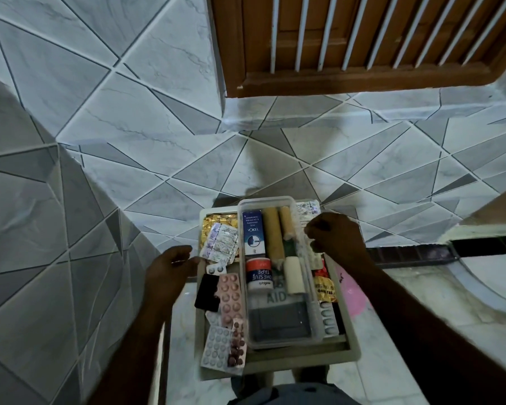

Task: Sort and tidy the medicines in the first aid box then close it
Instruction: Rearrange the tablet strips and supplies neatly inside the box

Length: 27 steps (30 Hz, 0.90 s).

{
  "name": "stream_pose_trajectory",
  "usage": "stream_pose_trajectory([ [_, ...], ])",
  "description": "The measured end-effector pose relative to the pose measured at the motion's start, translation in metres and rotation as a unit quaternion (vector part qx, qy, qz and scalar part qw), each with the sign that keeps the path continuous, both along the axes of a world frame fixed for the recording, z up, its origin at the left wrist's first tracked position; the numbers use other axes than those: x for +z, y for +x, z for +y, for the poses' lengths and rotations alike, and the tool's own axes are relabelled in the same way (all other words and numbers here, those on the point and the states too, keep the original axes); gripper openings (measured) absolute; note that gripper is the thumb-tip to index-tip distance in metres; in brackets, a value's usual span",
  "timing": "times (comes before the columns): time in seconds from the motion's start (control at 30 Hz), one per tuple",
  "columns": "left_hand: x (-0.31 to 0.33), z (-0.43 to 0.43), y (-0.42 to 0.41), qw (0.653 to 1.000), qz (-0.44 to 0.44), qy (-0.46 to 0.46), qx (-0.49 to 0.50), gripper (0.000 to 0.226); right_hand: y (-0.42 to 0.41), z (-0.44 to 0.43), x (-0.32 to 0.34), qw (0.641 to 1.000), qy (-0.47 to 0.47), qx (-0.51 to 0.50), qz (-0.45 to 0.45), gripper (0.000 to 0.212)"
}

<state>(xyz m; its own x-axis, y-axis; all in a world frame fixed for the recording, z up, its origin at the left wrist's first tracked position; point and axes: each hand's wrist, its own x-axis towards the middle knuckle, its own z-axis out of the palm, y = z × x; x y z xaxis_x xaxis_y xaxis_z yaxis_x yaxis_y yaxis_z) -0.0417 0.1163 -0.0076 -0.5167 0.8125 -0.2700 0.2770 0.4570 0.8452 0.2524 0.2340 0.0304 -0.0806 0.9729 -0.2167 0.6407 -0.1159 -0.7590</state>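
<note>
The first aid box (352, 350) is a grey open case below me, with a clear plastic tray (278, 201) set in its middle. The tray holds a blue syrup carton (254, 232), two tan bandage rolls (273, 233), an adhesive tape tub (259, 274) and a white roll (293, 274). Blister strips lie left of the tray: gold (219, 221), white printed (221, 242), pink (230, 298) and white with dark red pills (224, 347). My left hand (170, 276) hovers at the box's left edge, fingers curled, holding nothing. My right hand (336, 238) is closed over the tray's right rim; what it pinches is hidden.
The box rests on a small stand over a marble floor. Grey and white tiled walls rise ahead and to the left. A brown wooden window frame (362, 45) with white bars is above. More strips and a red-yellow packet (323, 283) fill the box's right side.
</note>
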Motion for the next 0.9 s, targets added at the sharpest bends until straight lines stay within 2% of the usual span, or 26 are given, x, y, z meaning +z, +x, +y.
stream_pose_trajectory([
  [0.13, -0.007, -0.007, -0.005, 0.999, 0.015, -0.029, 0.030, 0.021, 0.028, -0.015, -0.012, 0.994, -0.063, -0.073, 0.054, 0.007],
  [0.2, -0.012, -0.008, -0.004, 0.998, 0.021, -0.052, 0.015, 0.008, 0.036, -0.021, -0.023, 0.992, -0.083, -0.089, 0.042, 0.005],
  [0.3, -0.018, -0.010, 0.001, 0.998, 0.024, -0.062, -0.004, 0.008, 0.040, -0.031, -0.037, 0.991, -0.098, -0.091, 0.033, 0.004],
  [0.47, -0.015, -0.013, 0.012, 0.996, 0.039, -0.071, -0.026, 0.021, 0.041, -0.042, -0.053, 0.991, -0.108, -0.075, -0.005, 0.009],
  [0.6, -0.013, -0.019, 0.021, 0.995, 0.063, -0.057, -0.060, 0.031, 0.045, -0.047, -0.058, 0.992, -0.083, -0.070, -0.065, 0.009],
  [0.7, -0.017, -0.023, 0.024, 0.991, 0.081, -0.078, -0.075, 0.043, 0.048, -0.050, -0.059, 0.990, -0.089, -0.081, -0.069, 0.017],
  [0.8, -0.026, -0.024, 0.023, 0.987, 0.087, -0.113, -0.068, 0.054, 0.051, -0.050, -0.060, 0.990, -0.100, -0.082, -0.063, 0.015],
  [0.83, -0.027, -0.023, 0.023, 0.987, 0.082, -0.125, -0.064, 0.059, 0.051, -0.049, -0.060, 0.989, -0.108, -0.081, -0.059, 0.017],
  [0.9, -0.029, -0.024, 0.022, 0.985, 0.074, -0.144, -0.062, 0.065, 0.051, -0.048, -0.062, 0.986, -0.137, -0.077, -0.060, 0.034],
])
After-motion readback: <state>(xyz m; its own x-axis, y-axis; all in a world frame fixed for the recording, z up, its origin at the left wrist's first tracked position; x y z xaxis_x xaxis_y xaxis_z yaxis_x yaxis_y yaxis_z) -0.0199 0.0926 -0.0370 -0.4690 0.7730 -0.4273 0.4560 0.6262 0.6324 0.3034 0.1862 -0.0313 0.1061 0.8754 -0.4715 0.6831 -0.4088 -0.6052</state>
